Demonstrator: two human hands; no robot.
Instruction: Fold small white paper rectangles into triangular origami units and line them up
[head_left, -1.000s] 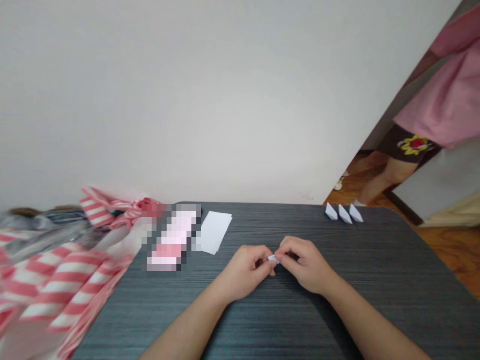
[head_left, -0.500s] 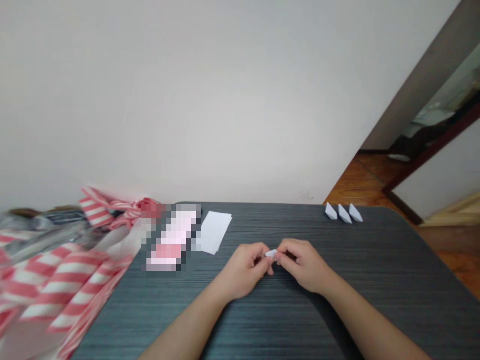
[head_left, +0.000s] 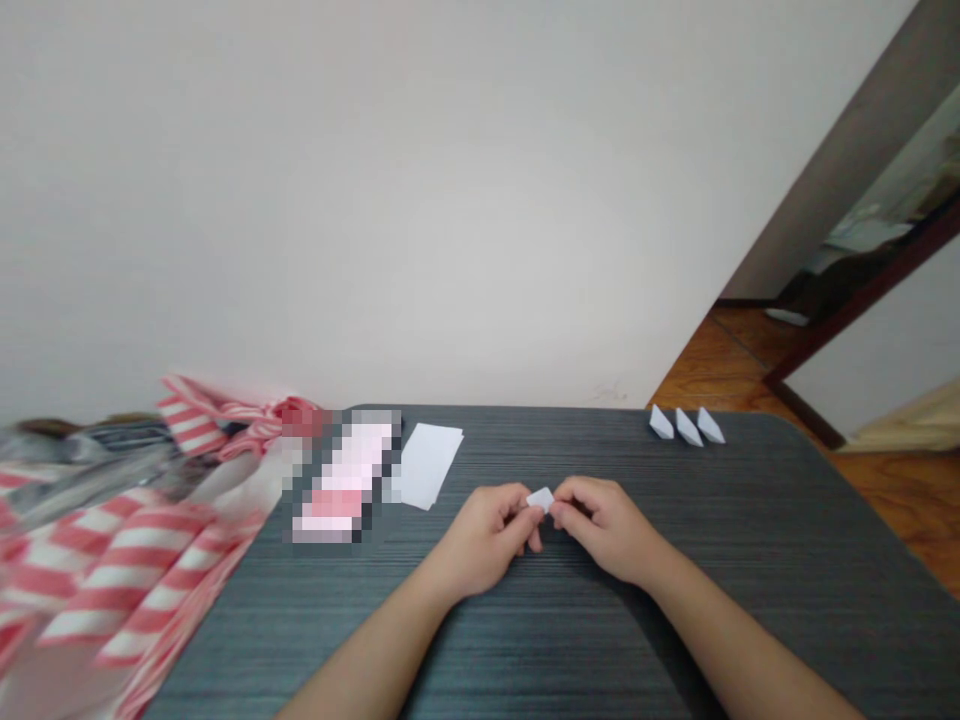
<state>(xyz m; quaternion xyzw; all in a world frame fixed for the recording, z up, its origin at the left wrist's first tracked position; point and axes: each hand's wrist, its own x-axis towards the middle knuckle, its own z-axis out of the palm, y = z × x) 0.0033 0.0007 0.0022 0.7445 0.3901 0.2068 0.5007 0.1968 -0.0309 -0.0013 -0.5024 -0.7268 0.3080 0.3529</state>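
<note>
A small folded piece of white paper [head_left: 540, 497] is at the centre of the clock, held over the table [head_left: 525, 640], with twelve towards the wall [head_left: 480, 200]. The left hand [head_left: 484, 535], at eight o'clock, pinches it between thumb and fingers; the right hand [head_left: 607, 525], between three and four, has thumb and forefinger closed at its near right edge. Gripping from both sides probably keeps so small a piece steady; whether the wrists rest on the table I cannot tell.

Between nine and ten o'clock lie loose white sheets [head_left: 429, 465], presumably within easy reach of the left hand. Beyond them, at nine, is a blurred-out flat object [head_left: 349, 470]. At two o'clock, folded paper shapes [head_left: 688, 427] stand in a row near the far edge, perhaps to stay clear of the forearms. Red-and-white striped cloth [head_left: 124, 560] is heaped between eight and nine.

Counted: one held piece, three folded shapes, one blurred object, and at least two sheets, overlapping too closely to number.
</note>
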